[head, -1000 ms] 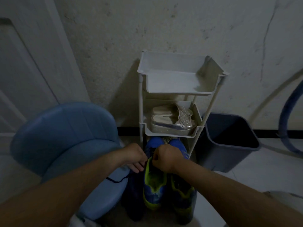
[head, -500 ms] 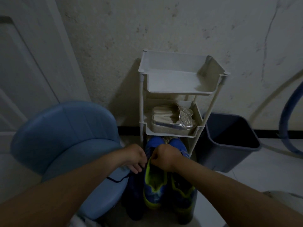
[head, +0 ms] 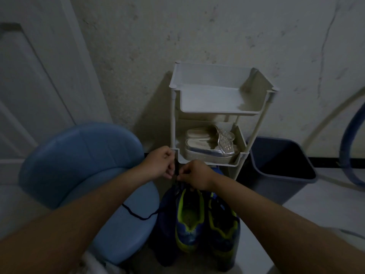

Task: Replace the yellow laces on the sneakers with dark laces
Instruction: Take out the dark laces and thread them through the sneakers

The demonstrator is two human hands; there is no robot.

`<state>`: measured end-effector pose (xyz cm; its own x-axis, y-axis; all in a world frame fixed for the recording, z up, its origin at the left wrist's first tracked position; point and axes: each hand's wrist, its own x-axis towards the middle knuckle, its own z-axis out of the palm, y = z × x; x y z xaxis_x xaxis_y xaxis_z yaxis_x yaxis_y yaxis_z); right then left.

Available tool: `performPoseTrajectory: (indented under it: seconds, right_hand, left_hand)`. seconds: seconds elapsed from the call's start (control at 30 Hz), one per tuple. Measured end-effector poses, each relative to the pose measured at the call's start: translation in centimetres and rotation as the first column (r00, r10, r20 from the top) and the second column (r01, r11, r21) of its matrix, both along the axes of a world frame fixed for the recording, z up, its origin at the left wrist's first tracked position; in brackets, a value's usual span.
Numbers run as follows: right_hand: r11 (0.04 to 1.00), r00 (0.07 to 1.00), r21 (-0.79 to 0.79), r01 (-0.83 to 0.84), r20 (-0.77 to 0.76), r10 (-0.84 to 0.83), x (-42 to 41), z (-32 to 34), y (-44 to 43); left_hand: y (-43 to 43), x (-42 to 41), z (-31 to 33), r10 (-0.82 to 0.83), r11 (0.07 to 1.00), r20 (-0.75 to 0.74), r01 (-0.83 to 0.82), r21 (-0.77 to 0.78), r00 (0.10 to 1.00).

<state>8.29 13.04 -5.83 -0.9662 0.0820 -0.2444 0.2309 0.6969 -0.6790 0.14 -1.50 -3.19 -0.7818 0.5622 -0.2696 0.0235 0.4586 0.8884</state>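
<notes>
Head view: left hand (head: 159, 165) and right hand (head: 195, 176), fingers curled, both pinch a dark lace (head: 177, 171) upright between them, just above blue sneakers (head: 189, 222) beside a blue stool (head: 83, 155).

**Sneakers Before the Rack**

The sneakers (head: 189, 220) stand side by side on the floor before the rack (head: 174, 115). Sandals (head: 209, 145) lie on its middle shelf. A chair (head: 79, 155) stands left of the sneakers, a bin (head: 276, 161) right of the rack. The left hand (head: 160, 163) and right hand (head: 194, 176) meet above the sneakers, apparently pinching a lace (head: 177, 171) between them.
</notes>
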Motion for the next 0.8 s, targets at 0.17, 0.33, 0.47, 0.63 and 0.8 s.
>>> performPoseTrajectory:
  seconds: [0.17,0.33,0.47,0.63,0.8]
  right_hand:
    - [0.983,0.990,-0.150,0.110,-0.069,-0.122,-0.6,1.3,-0.2]
    - [0.879,0.920,-0.428,0.210,-0.217,-0.326,-1.7,3.6,-0.4]
    - [0.852,0.916,-0.468,0.234,-0.188,-0.355,-1.4,4.4,-0.2]
    - [0.913,0.972,-0.349,0.211,-0.024,-0.233,-0.4,4.4,-0.4]
    - [0.987,0.991,-0.139,0.077,0.121,-0.060,-0.3,3.2,-0.4]
  left_hand:
    - [-0.2,-0.3,-0.1,-0.034,0.998,0.078,0.038,-0.051,0.996]
    - [-0.7,0.5,-0.5,-0.334,0.883,0.176,0.373,-0.285,0.926]
    - [-0.5,0.6,-0.4,-0.318,0.916,0.149,0.344,-0.206,0.936]
    - [0.1,0.0,0.1,-0.022,0.999,0.031,0.023,-0.037,0.999]
    - [0.3,0.4,0.3,0.105,0.991,0.059,-0.110,0.083,0.993]
